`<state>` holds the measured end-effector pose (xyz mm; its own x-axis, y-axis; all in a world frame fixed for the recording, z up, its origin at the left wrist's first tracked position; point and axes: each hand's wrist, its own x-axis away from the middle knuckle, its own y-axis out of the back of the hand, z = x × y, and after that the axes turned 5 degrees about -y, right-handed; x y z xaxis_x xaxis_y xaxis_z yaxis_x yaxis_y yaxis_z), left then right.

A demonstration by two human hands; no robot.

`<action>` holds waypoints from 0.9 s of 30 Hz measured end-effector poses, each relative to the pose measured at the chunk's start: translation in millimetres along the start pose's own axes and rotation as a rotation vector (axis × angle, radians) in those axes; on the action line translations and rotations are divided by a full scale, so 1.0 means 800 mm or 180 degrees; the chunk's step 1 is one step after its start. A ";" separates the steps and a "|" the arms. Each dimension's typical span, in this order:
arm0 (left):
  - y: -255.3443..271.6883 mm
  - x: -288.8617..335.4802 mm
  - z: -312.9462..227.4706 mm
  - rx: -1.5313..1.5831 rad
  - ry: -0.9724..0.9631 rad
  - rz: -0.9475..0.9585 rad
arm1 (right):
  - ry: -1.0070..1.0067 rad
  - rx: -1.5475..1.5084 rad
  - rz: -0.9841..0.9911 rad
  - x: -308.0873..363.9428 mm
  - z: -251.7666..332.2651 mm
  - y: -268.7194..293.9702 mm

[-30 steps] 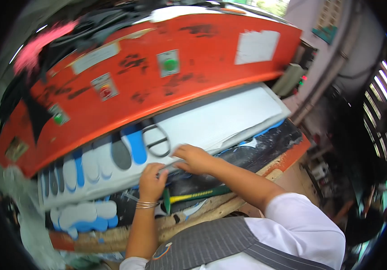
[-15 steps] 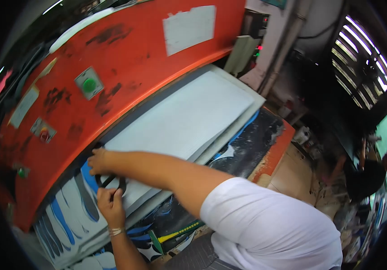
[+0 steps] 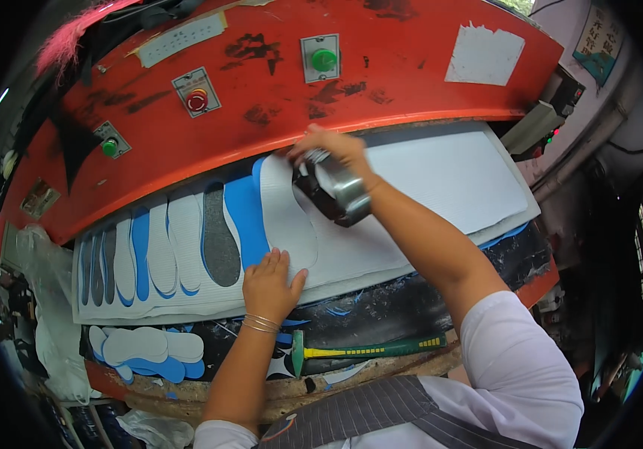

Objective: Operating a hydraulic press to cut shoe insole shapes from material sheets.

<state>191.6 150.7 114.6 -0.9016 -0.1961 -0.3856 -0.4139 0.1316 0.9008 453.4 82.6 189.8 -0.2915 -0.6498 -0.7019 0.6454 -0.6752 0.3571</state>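
Note:
My right hand [image 3: 330, 148] grips a dark metal cutting die [image 3: 348, 193], a band with a shiny outer side, tilted above the sheets. Some motion blur softens that hand. My left hand [image 3: 270, 290] lies with fingers stretched out at the near end of a white insole outline [image 3: 282, 202] in the stack of white foam sheets [image 3: 434, 187]. To its left, a row of insole-shaped cuts runs along the stack, among them a blue one [image 3: 246, 221] and a grey one [image 3: 218, 239].
Behind the stack rises a red press [image 3: 261, 97] with green and red buttons. On the dark near ledge lie a green-and-yellow hammer [image 3: 374, 349] and a pile of white and blue insoles [image 3: 149, 346]. A clear plastic bag [image 3: 56, 314] hangs at the left.
My view has turned. Both hands were at the die low on the sheets; now my right hand has it raised, and my left hand has let go and lies flat.

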 end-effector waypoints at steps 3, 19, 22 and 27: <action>0.037 -0.048 -0.015 -0.0129 0.0010 0.1031 | -0.0254 0.1040 -0.1153 -0.001 0.057 0.057; -0.084 -0.159 0.055 0.0115 0.0071 0.0435 | -0.1872 0.1450 0.1358 0.151 0.082 0.057; -0.081 -0.155 0.045 0.0287 0.0298 0.0655 | -0.1957 0.2043 0.1808 0.194 0.118 0.049; -0.086 -0.164 0.046 0.0259 0.0318 0.0729 | -0.2008 0.1754 0.1272 0.172 0.078 0.018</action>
<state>334.0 203.1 95.6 -0.9577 -0.2468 -0.1483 -0.2129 0.2605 0.9417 378.5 -38.2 137.0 -0.5542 -0.8305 -0.0562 0.4011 -0.3257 0.8562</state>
